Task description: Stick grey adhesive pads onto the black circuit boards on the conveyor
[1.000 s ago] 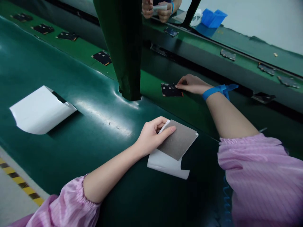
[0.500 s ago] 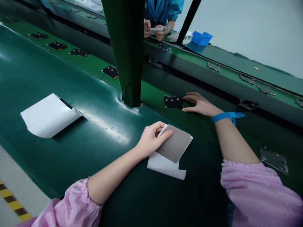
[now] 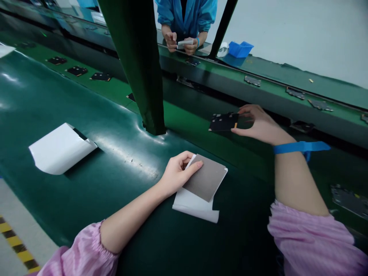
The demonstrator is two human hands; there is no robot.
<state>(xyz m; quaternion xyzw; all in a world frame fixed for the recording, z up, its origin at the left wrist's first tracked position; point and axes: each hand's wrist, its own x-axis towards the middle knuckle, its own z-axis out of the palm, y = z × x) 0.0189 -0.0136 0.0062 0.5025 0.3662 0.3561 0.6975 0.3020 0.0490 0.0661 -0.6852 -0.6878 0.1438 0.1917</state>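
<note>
My left hand (image 3: 178, 172) is closed on a flat grey square plate (image 3: 205, 177), its thumb across the top face and its fingers underneath. White film (image 3: 197, 205) with a curled lower edge hangs out from under the plate. Over the green strip beyond, my right hand (image 3: 260, 124) pinches the right end of a black circuit board (image 3: 223, 122) between thumb and fingers. That board is slightly tilted, with small pale parts on its face and an orange tab near my thumb.
A green post (image 3: 149, 103) rises from the bench left of the board. On the mat lies a curled white sheet (image 3: 61, 149). Several more boards (image 3: 100, 76) lie along the green strip. Across the line a co-worker's hands (image 3: 181, 43) hold a pale piece, near a blue bin (image 3: 240, 49).
My right hand has taken hold of the circuit board and shifted slightly right with it, and the board now tilts. My left hand keeps its grip on the plate. The view has shifted a little.
</note>
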